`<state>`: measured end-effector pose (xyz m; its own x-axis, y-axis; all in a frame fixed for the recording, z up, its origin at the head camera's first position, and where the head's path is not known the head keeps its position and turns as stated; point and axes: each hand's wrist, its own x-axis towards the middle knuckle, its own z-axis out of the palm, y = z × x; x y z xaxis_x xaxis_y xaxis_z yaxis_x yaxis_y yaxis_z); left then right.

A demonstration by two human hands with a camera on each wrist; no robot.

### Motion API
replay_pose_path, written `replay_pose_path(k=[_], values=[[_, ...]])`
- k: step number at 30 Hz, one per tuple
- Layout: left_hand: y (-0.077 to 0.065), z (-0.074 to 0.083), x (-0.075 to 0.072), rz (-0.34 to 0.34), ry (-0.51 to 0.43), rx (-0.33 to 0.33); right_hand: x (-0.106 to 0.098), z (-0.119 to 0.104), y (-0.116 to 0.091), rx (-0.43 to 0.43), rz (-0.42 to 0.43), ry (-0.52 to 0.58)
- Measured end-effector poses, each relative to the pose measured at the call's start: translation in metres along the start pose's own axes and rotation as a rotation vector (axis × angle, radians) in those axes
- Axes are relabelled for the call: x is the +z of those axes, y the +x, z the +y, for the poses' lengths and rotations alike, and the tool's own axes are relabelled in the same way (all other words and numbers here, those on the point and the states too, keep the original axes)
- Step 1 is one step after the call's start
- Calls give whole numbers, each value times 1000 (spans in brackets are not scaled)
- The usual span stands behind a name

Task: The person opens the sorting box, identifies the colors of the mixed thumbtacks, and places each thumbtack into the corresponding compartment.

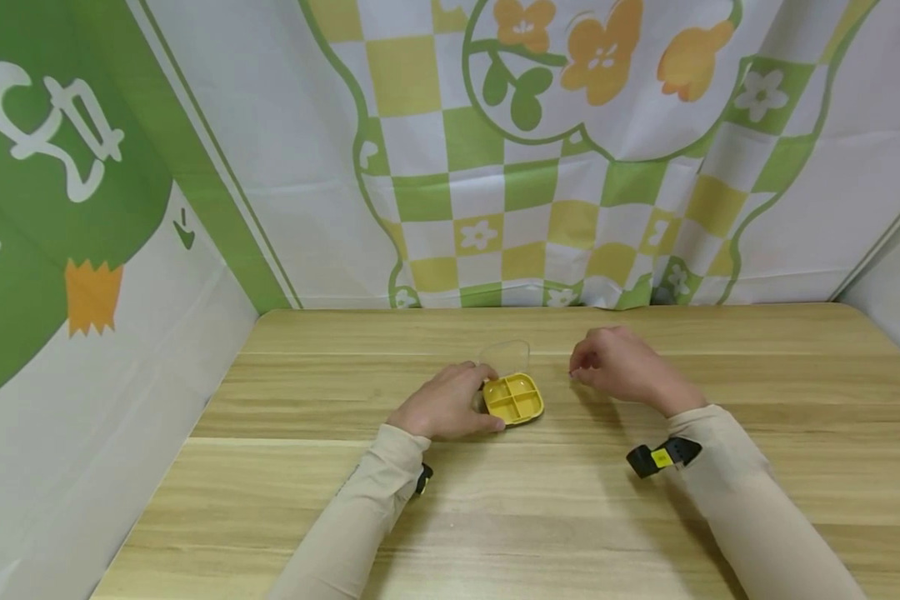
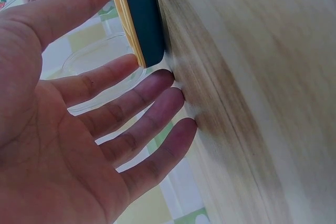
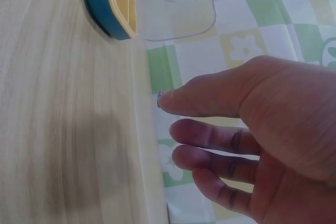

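Observation:
A small pill box [image 1: 513,397] lies on the table with its clear lid [image 1: 507,357] raised at the back. Its yellow inside is split into several compartments, and the outer shell [image 2: 144,19] is dark teal. My left hand [image 1: 450,404] holds the box at its left side, thumb at the near edge and index finger at the far corner; the other fingers touch the table. To the right of the box, my right hand [image 1: 618,367] is just above the table. It pinches a tiny purple-edged item [image 3: 160,98] at the thumb tip, mostly hidden, its kind unclear.
The light wooden table [image 1: 307,517] runs back to a hanging cloth [image 1: 487,158] with green and yellow checks. On the left stands a green and white printed cloth [image 1: 37,208]. A black strap [image 1: 663,457] is around the right wrist.

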<state>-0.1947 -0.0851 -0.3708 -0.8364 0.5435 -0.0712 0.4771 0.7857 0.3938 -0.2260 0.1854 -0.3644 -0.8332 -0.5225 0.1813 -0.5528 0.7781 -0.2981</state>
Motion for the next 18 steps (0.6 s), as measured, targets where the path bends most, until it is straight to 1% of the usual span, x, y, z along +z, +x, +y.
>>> replay_pose_path(k=[6,18], values=[[0,0,0,0,5,-2,2,-3,1,-19,15,1],[0,-2,0,0,7,4,7,-10,4,-30,8,8]])
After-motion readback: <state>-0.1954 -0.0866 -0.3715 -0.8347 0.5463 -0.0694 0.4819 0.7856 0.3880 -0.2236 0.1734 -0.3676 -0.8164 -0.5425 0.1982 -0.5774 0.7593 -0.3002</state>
